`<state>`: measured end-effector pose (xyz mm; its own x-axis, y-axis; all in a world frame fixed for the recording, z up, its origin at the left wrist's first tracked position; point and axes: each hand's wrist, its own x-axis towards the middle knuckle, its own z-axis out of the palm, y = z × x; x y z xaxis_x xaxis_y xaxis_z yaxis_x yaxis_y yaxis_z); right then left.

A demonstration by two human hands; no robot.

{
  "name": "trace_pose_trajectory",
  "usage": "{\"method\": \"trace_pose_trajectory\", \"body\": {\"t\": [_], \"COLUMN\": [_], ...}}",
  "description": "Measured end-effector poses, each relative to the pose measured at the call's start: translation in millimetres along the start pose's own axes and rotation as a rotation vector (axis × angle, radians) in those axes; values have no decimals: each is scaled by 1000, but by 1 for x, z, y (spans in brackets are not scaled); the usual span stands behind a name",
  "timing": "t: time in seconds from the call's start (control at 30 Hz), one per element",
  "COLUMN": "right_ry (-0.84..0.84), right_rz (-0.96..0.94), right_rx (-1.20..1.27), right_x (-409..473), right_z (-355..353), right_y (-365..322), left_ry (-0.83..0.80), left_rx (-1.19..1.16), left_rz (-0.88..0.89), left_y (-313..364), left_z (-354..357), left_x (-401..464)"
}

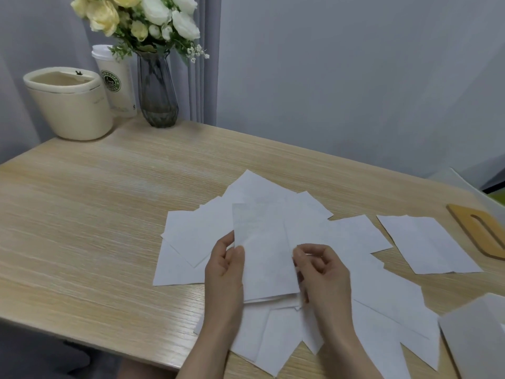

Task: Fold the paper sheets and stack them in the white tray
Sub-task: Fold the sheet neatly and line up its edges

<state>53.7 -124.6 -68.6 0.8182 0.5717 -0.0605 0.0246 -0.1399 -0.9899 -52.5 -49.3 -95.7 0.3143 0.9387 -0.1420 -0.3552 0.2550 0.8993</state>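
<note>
Table (95,203): sheet (266,250) between pinching fingers (303,253)

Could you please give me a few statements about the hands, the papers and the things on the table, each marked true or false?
1. Both hands hold one paper sheet, the left hand at its left edge, the right hand at its right. True.
2. The vase holds red flowers. False: they are white and yellow.
3. A lidded cup stands beside the vase. True.
4. The loose papers are stacked neatly. False: they lie scattered and overlapping on the table.
</note>
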Motion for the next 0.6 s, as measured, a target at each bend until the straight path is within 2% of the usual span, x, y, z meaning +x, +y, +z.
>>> {"method": "trace_pose_trajectory", "body": {"t": [0.07,0.17,0.3,0.47,0.6], "right_ry": [72,163,79,36,73], "right_rz": [-41,-66,-57,-61,-127], "right_rx": [-68,-367,-839,-916,-781], "right_x": [15,37,52,54,53], "right_z": [-15,-36,-50,-47,-43], "right_y": [4,12,18,25,25], "left_ry": [2,-14,-16,-3,-16], "left_rx": [3,20,58,69,70], "left_rz": [-3,-5,-5,-7,0], "left_y": [-1,0,0,-3,-2], "left_z": [0,1,0,0,1], "left_x": [0,0,0,2,1]}}
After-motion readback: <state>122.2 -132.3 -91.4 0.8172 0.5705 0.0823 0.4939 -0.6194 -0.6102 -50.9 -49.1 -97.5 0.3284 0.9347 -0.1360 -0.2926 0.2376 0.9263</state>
